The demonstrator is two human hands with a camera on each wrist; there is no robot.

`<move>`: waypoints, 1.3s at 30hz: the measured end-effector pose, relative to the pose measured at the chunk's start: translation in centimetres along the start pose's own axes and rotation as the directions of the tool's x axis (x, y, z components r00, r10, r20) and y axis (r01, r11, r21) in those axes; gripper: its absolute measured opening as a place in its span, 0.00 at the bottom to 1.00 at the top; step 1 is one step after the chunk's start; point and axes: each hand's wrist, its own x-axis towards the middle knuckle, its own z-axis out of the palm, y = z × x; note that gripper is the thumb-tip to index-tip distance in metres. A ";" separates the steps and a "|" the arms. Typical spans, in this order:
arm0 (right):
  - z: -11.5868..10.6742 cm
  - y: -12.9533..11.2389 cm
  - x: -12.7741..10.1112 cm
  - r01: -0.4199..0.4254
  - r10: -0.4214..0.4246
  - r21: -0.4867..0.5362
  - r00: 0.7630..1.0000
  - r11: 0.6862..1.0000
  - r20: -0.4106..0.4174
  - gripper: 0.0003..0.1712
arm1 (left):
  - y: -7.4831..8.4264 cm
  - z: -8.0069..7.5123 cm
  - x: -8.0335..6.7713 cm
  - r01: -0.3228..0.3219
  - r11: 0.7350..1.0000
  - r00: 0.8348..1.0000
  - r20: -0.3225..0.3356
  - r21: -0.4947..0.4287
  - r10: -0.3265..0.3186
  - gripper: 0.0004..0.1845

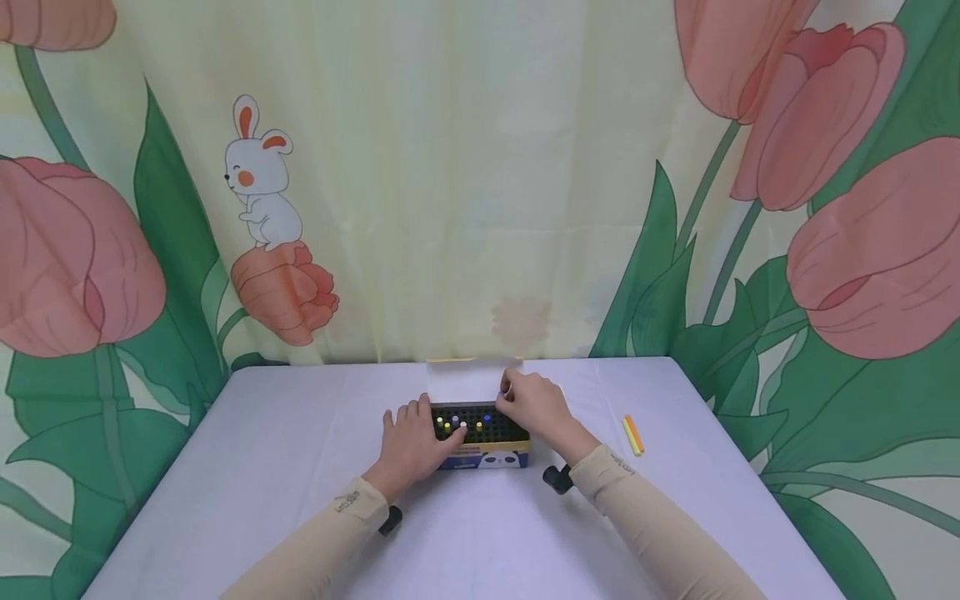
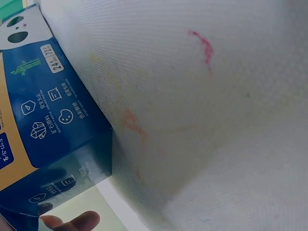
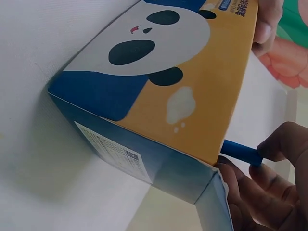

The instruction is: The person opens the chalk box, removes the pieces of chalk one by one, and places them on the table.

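Note:
A blue and orange panda box point(image 1: 483, 457) lies on the table, its black perforated top point(image 1: 480, 423) holding several coloured sticks upright. My left hand point(image 1: 411, 442) lies flat against the box's left end, fingers straight and thumb across the front top edge. At the box's far right corner my right hand point(image 1: 528, 400) pinches a blue stick. The right wrist view shows the box point(image 3: 183, 82), the blue stick point(image 3: 239, 152) between the curled fingers of my right hand point(image 3: 269, 192), and a left-hand fingertip point(image 3: 267, 24). In the left wrist view are the box point(image 2: 43, 110) and one fingertip point(image 2: 79, 221).
A white flap point(image 1: 465, 379) stands behind the box. A yellow and an orange stick point(image 1: 632, 434) lie on the white cloth to the right. The cloth point(image 2: 216, 120) bears faint red and orange marks. A flowered curtain hangs behind the table point(image 1: 300, 500).

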 end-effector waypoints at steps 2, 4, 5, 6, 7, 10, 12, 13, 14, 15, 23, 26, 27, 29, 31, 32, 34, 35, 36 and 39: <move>-0.2 0.1 0.1 0.003 -0.003 0.002 1.000 1.000 -0.011 0.08 | 0.0 0.0 0.1 -0.006 1.000 1.000 -0.003 -0.002 0.006 0.58; -0.4 0.0 0.2 0.007 -0.007 0.005 1.000 1.000 -0.023 0.08 | -0.1 0.1 0.2 -0.014 1.000 1.000 -0.012 -0.003 0.014 0.58; -0.5 0.0 0.3 0.009 -0.008 0.005 1.000 1.000 -0.027 0.08 | -0.1 0.1 0.3 -0.015 1.000 1.000 -0.015 -0.005 0.015 0.58; -0.6 0.0 0.3 0.009 -0.009 0.003 0.999 1.000 -0.032 0.08 | -0.2 0.2 0.3 -0.015 1.000 1.000 -0.015 -0.004 0.014 0.57; -0.6 0.0 0.4 0.007 -0.007 0.002 0.999 1.000 -0.037 0.08 | -0.2 0.3 0.4 -0.015 1.000 1.000 -0.018 -0.009 0.015 0.57; -0.7 0.1 0.5 -0.001 0.001 0.009 0.999 1.000 -0.046 0.08 | -0.3 0.3 0.5 -0.013 1.000 1.000 -0.017 -0.008 0.013 0.58; -0.6 0.2 0.5 -0.006 0.007 0.016 0.999 1.000 -0.054 0.08 | -0.2 0.2 0.5 -0.010 1.000 1.000 -0.010 -0.001 0.010 0.58; -0.7 0.3 0.6 -0.009 0.010 0.019 0.998 1.000 -0.060 0.08 | -0.2 0.1 0.5 -0.013 1.000 1.000 -0.013 -0.004 0.013 0.58; -0.8 0.3 0.6 -0.010 0.011 0.022 0.998 1.000 -0.067 0.08 | -0.1 0.1 0.6 -0.017 1.000 1.000 -0.015 -0.007 0.017 0.58; -0.9 0.3 0.6 -0.010 0.012 0.024 0.997 1.000 -0.075 0.08 | 0.0 0.0 0.6 -0.019 1.000 1.000 -0.015 -0.010 0.019 0.58; -1.9 0.5 0.7 0.023 -0.016 0.053 0.992 0.998 -0.124 0.08 | -0.1 0.2 0.6 -0.007 1.000 1.000 -0.009 -0.014 0.007 0.58; -2.2 0.7 0.9 0.021 -0.014 0.050 0.992 0.999 -0.129 0.09 | -0.1 0.1 0.6 -0.005 1.000 1.000 -0.012 -0.012 0.005 0.58; -2.3 0.7 1.0 0.017 -0.011 0.043 0.990 0.999 -0.140 0.09 | -0.1 0.1 0.7 -0.008 1.000 1.000 -0.015 -0.015 0.008 0.58; -2.5 0.9 1.2 0.009 -0.003 0.038 0.987 0.999 -0.160 0.09 | 0.0 -0.1 0.8 -0.012 1.000 1.000 -0.018 -0.017 0.012 0.58; -2.7 0.9 1.3 0.005 0.002 0.041 0.985 0.999 -0.172 0.09 | 0.1 -0.2 0.9 -0.010 1.000 1.000 -0.013 -0.018 0.010 0.58; -2.8 0.9 1.3 0.007 0.001 0.045 0.985 0.999 -0.171 0.09 | 0.1 -0.2 0.9 -0.007 1.000 1.000 -0.008 -0.013 0.007 0.58; -2.9 1.0 1.2 0.013 -0.005 0.046 0.986 0.999 -0.166 0.08 | 0.0 -0.3 0.7 0.004 1.000 1.000 0.008 -0.009 -0.004 0.58; -3.0 1.0 1.2 0.018 -0.009 0.050 0.986 0.999 -0.168 0.08 | 0.0 -0.3 0.6 0.007 1.000 1.000 0.011 -0.008 -0.007 0.58; -3.0 1.0 1.1 0.024 -0.015 0.049 0.985 0.999 -0.174 0.08 | -0.1 -0.2 0.5 0.008 1.000 1.000 0.013 -0.010 -0.008 0.58; -3.2 1.1 1.0 0.046 -0.037 0.040 0.978 0.998 -0.203 0.07 | -0.2 -0.1 0.4 0.001 1.000 1.000 0.011 -0.014 -0.001 0.58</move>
